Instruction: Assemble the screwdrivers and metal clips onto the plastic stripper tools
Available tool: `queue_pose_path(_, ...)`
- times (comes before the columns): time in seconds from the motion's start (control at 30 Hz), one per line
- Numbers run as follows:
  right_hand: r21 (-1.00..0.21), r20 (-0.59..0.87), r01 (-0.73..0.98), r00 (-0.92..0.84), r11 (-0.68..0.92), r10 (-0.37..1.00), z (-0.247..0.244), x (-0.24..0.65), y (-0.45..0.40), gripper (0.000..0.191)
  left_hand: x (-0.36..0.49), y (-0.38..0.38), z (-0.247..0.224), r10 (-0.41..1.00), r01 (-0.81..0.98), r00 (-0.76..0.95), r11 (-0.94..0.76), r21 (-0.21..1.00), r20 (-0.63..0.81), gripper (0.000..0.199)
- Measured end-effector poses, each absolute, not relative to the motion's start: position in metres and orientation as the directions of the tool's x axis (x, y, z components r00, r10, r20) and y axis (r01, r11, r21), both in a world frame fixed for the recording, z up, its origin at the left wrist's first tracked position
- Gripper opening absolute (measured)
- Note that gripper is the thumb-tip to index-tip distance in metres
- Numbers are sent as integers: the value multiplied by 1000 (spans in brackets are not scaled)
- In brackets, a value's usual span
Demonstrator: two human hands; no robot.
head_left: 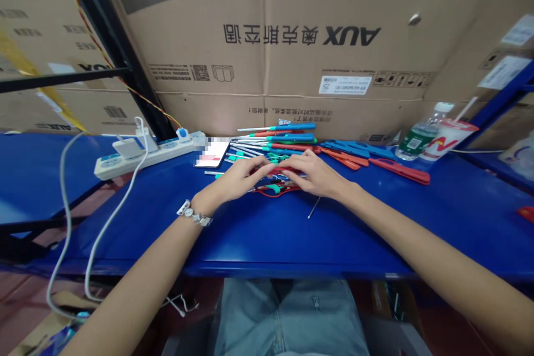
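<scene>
My left hand (241,178) and my right hand (317,174) meet over the blue table, fingers closed around a red lighter casing (281,170). Its inner parts are mostly hidden by my fingers. Just below lies another red long-necked lighter (275,191), with a green piece and a metal tube showing. A thin metal rod (314,208) sticks out under my right hand. Behind my hands is a pile of long lighters with blue handles (296,137) and metal necks. Right of them, blue casings (354,148), orange casings (344,158) and red casings (403,170) are spread out.
A phone (213,152) lies left of the pile, near a white power strip (156,154) with plugs and cables. A water bottle (421,136) and a paper cup (448,138) with a straw stand at right. A large cardboard box (287,5) walls off the back.
</scene>
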State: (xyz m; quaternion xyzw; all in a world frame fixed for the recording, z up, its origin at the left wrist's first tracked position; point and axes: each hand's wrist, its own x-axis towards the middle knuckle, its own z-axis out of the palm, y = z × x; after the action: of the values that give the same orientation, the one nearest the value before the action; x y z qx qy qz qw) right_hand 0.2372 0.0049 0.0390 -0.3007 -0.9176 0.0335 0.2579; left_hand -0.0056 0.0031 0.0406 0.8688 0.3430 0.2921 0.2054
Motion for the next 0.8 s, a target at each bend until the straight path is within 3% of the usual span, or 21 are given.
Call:
queue_pose_path(0.2,-292,400,554,-670,780,626,30,242,1,33,-13,3,42,709,411,621,-658,631,335,31)
queue_pose_path(0.37,-403,320,547,-667,734,673,34,240,7,31,-16,3,37,707,471,620,-681,560,339,36)
queue_pose_path(0.57,-374,216,626,-659,684,721,35,241,17,32,-10,1,33,721,537,641,-667,517,265,37)
queue_pose_path(0.8,-431,128,654,-637,621,760,34,248,16,32,-8,4,26,713,579,663,-682,448,229,38)
